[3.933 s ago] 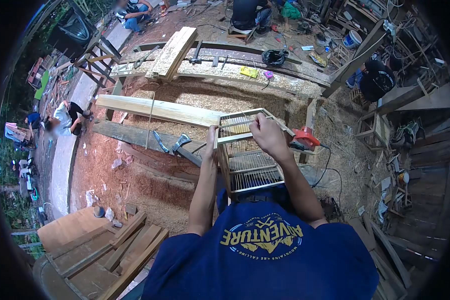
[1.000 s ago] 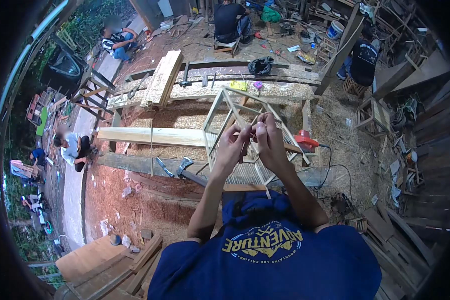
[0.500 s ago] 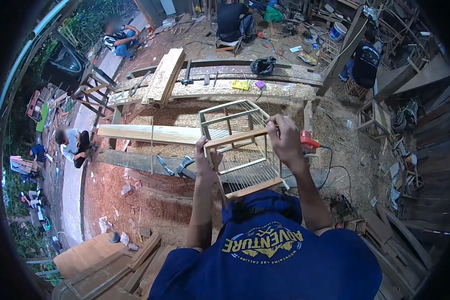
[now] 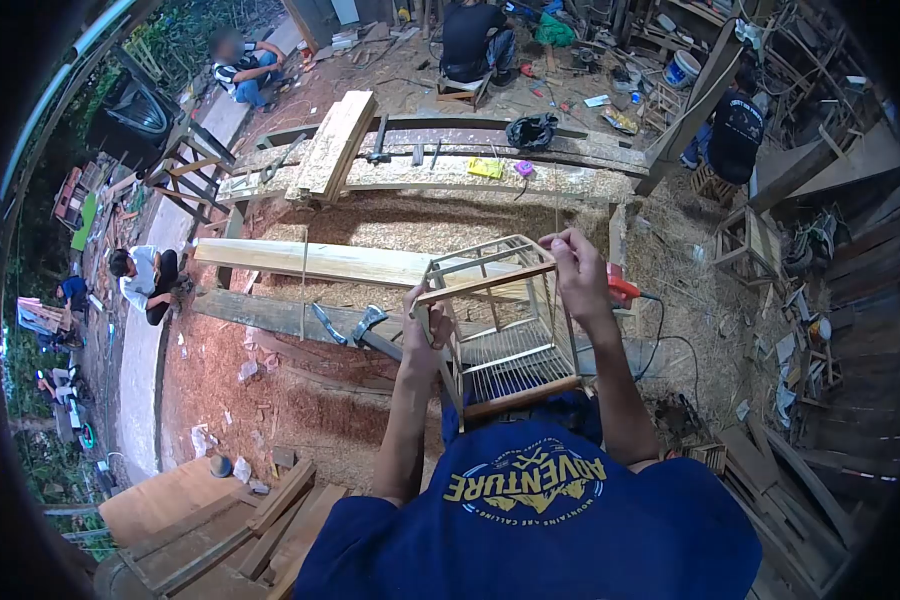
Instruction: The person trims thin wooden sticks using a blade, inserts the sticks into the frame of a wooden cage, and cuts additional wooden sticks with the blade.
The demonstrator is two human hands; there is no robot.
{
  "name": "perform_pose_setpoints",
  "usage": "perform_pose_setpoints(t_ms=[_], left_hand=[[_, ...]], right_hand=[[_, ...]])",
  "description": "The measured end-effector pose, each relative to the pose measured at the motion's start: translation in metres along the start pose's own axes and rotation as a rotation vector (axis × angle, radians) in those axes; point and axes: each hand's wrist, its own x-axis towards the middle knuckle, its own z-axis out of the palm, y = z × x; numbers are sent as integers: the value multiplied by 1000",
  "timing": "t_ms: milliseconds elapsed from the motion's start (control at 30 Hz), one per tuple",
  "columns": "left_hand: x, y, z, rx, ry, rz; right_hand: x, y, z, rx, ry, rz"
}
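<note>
A wooden cage frame (image 4: 510,343) with thin parallel slats hangs tilted in front of my shirt, held between both hands. My left hand (image 4: 425,330) wraps round its left corner post, fingers closed. At the upper right corner, my right hand (image 4: 582,283) pinches the end of the brown top rail. Just left of the cage, a hatchet (image 4: 370,325) lies on a dark beam. A red power tool (image 4: 622,287) with a cord lies right behind my right hand.
Pale planks (image 4: 335,148) rest across the far bench (image 4: 400,177), with a hammer (image 4: 379,140), a yellow item (image 4: 485,168) and a black bag (image 4: 532,131). A long light board (image 4: 315,257) lies left of the cage. Several people sit farther off. Wood scraps (image 4: 270,510) are at lower left.
The cage has been turned, so its slatted side now faces up near my shirt. Both hands moved from a pinch together above it to opposite sides. Since the last frame it tilted slightly and shifted right.
</note>
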Motion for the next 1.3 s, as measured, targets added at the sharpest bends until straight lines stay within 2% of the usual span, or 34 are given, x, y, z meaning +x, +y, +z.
perform_pose_setpoints(t_ms=[33, 100, 233, 333, 433, 500, 567, 633, 733, 767, 867, 900, 1000, 1067, 1133, 1200, 1267, 1300], left_hand=[[5, 2, -9, -18, 15, -136], [4, 0, -16, -52, -35, -106], [5, -7, -22, -30, -263, 70], [3, -7, -17, 64, -298, 136], [2, 6, -3, 19, 109, -200], [8, 12, -19, 14, -135, -172], [10, 11, -29, 110, -161, -166], [3, 26, -13, 308, 37, -179], [5, 46, -2, 467, 120, -145], [11, 48, -19, 565, 63, -99], [31, 59, -23, 830, 289, -46], [40, 53, -28, 904, 265, 100], [59, 49, 11, 1066, 105, 116], [62, 48, 46, 1174, -132, 110], [79, 34, 52, 1324, -299, 198], [93, 31, 57, 1458, -459, 373], [105, 18, 55, 1357, -400, 436], [104, 22, 63, 1303, -370, 365]], right_hand=[[4, 8, -1, 103, -9, 40], [8, 16, -7, 333, -84, 188], [4, 13, -1, 405, -61, 125], [-1, 5, 8, 454, -54, 107], [-4, -12, 4, 478, -56, 79], [-3, -12, 3, 545, -91, 48], [-5, -19, 3, 538, -88, 41], [-7, -23, 1, 598, -93, 48], [-12, -33, 1, 636, -155, 44], [-13, -32, 0, 613, -193, 17], [-14, -23, 1, 559, -259, -35], [-12, -18, -2, 519, -278, -38], [-11, -19, -7, 511, -325, -63], [-15, -19, -13, 496, -344, -75], [-18, -19, -19, 522, -364, -90], [-17, -20, -23, 552, -373, -114], [-12, -26, -28, 541, -410, -183], [-9, -28, -33, 536, -444, -208]])
